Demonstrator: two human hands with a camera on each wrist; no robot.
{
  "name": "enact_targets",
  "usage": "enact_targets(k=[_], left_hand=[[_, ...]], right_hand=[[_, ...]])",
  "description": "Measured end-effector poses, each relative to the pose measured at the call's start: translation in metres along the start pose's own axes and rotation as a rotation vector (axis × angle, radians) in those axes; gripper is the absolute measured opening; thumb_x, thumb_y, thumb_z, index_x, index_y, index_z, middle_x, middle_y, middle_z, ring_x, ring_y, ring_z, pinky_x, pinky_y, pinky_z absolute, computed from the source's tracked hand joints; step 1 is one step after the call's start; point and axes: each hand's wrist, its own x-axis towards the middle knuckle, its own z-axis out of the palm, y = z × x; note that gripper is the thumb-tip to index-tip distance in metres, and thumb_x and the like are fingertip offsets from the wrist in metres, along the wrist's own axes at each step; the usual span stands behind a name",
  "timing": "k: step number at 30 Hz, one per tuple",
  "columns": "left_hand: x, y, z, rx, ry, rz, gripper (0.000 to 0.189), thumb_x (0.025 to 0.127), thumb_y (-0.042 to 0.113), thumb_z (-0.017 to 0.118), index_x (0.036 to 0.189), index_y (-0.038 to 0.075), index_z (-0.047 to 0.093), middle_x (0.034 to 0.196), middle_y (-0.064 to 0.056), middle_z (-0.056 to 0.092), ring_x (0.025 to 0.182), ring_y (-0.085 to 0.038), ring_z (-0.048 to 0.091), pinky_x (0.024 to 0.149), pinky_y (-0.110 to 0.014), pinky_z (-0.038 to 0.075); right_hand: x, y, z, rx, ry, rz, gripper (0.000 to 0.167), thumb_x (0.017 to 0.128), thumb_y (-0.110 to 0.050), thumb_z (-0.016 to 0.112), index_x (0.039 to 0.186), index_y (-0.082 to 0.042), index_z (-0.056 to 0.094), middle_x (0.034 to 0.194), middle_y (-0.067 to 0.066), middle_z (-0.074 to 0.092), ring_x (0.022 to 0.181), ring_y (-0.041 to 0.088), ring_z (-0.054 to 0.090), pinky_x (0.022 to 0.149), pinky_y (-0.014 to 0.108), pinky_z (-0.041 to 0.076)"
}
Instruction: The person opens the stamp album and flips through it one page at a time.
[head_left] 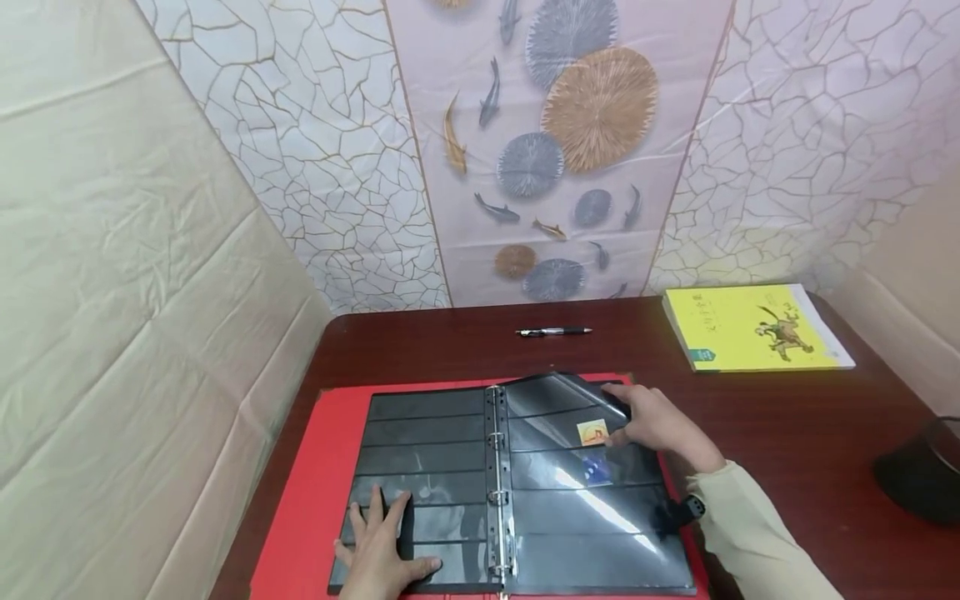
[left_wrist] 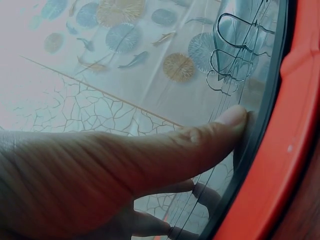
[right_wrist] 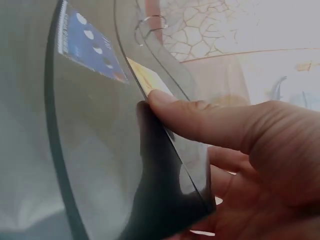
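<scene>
Pinches with the right hand (head_left: pixel 652 421) at the far outer part of the right-hand page (head_left: pixel 570 508), with the thumb in front and the fingers reaching behind the edge. Brings that thumb to the side of the yellow stamp (head_left: pixel 592 432), touching or just beside; cannot tell which. Shows the blue stamp (head_left: pixel 597 471) one row nearer the body. Extends, as a page, leftward and bodyward from the grip, with its long axis running from far to near, alongside the metal rings (head_left: pixel 497 497) at its inner edge. Bends up at the far outer corner, close to the gripping fingers; lies flatter toward the near end. Sits much closer to the right hand than to the left. Across the rings, rests the left hand (head_left: pixel 378 542) spread wide and holding nothing on the near part of the left-hand page (head_left: pixel 442 454). Spreads beneath both pages as a red binder (head_left: pixel 311 467) on the dark tabletop (head_left: pixel 442 346). Farther out, leaves a pen (head_left: pixel 553 332) crosswise beyond the binder, and a yellow book (head_left: pixel 750 329) at far right.
</scene>
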Motion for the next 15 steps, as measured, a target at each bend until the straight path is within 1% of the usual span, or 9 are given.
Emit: enact_targets(k=[2, 3, 6, 8, 9, 11, 14, 15], left_hand=[[-0.001, 0.0, 0.0, -0.005, 0.002, 0.005, 0.099, 0.062, 0.039, 0.097, 0.144, 0.005, 0.054, 0.157, -0.039, 0.019, 0.137, -0.071, 0.005, 0.091, -0.09, 0.009], [-0.001, 0.0, 0.0, -0.011, 0.004, 0.008, 0.098, 0.062, 0.038, 0.097, 0.144, 0.005, 0.054, 0.157, -0.039, 0.018, 0.137, -0.071, 0.004, 0.091, -0.09, 0.009], [-0.002, -0.001, -0.001, -0.031, 0.014, 0.023, 0.099, 0.062, 0.037, 0.097, 0.144, 0.005, 0.054, 0.157, -0.039, 0.018, 0.138, -0.071, 0.003, 0.091, -0.09, 0.007], [-0.001, -0.001, -0.001, -0.037, 0.019, 0.03, 0.099, 0.062, 0.037, 0.097, 0.144, 0.005, 0.053, 0.157, -0.039, 0.018, 0.138, -0.07, 0.003, 0.091, -0.09, 0.007], [-0.001, -0.001, -0.001, -0.038, 0.021, 0.031, 0.1, 0.061, 0.038, 0.097, 0.144, 0.005, 0.053, 0.157, -0.039, 0.018, 0.138, -0.07, 0.003, 0.092, -0.09, 0.006], [-0.001, -0.001, -0.001, -0.035, 0.024, 0.032, 0.1, 0.061, 0.038, 0.097, 0.144, 0.005, 0.054, 0.158, -0.038, 0.018, 0.138, -0.07, 0.003, 0.092, -0.09, 0.006], [-0.002, -0.001, -0.001, -0.024, 0.025, 0.033, 0.099, 0.061, 0.039, 0.097, 0.144, 0.006, 0.054, 0.158, -0.037, 0.019, 0.139, -0.069, 0.004, 0.093, -0.09, 0.007], [-0.002, -0.001, -0.001, -0.021, 0.025, 0.036, 0.099, 0.061, 0.04, 0.097, 0.144, 0.006, 0.054, 0.158, -0.037, 0.019, 0.139, -0.069, 0.004, 0.093, -0.09, 0.007]], right_hand=[[-0.004, -0.002, -0.006, -0.003, -0.008, -0.008, 0.08, 0.068, -0.009, 0.092, 0.136, 0.011, 0.055, 0.106, 0.02, 0.069, 0.084, 0.026, 0.058, 0.072, 0.04, 0.05], [-0.005, -0.003, -0.008, -0.01, -0.007, -0.014, 0.081, 0.068, -0.01, 0.093, 0.136, 0.01, 0.055, 0.11, 0.022, 0.068, 0.087, 0.028, 0.059, 0.075, 0.042, 0.051], [-0.011, -0.007, -0.014, 0.009, -0.005, 0.006, 0.082, 0.068, -0.009, 0.092, 0.138, 0.009, 0.054, 0.126, 0.03, 0.063, 0.107, 0.039, 0.06, 0.087, 0.052, 0.052], [-0.014, -0.007, -0.017, 0.01, -0.004, 0.002, 0.084, 0.068, -0.007, 0.091, 0.141, 0.009, 0.052, 0.134, 0.033, 0.057, 0.12, 0.044, 0.055, 0.092, 0.057, 0.05], [-0.015, -0.008, -0.018, 0.017, -0.005, 0.001, 0.085, 0.069, -0.004, 0.09, 0.142, 0.009, 0.05, 0.137, 0.034, 0.054, 0.125, 0.046, 0.052, 0.093, 0.057, 0.049], [-0.016, -0.007, -0.019, 0.034, -0.013, -0.016, 0.086, 0.069, 0.003, 0.087, 0.145, 0.009, 0.047, 0.142, 0.035, 0.049, 0.125, 0.045, 0.05, 0.09, 0.053, 0.051], [-0.017, -0.004, -0.021, 0.039, -0.019, -0.071, 0.088, 0.068, 0.01, 0.08, 0.148, 0.009, 0.043, 0.146, 0.034, 0.045, 0.127, 0.044, 0.049, 0.085, 0.048, 0.05], [-0.018, -0.003, -0.021, 0.048, -0.023, -0.088, 0.089, 0.068, 0.011, 0.078, 0.149, 0.009, 0.042, 0.147, 0.033, 0.044, 0.129, 0.044, 0.047, 0.086, 0.048, 0.05]])
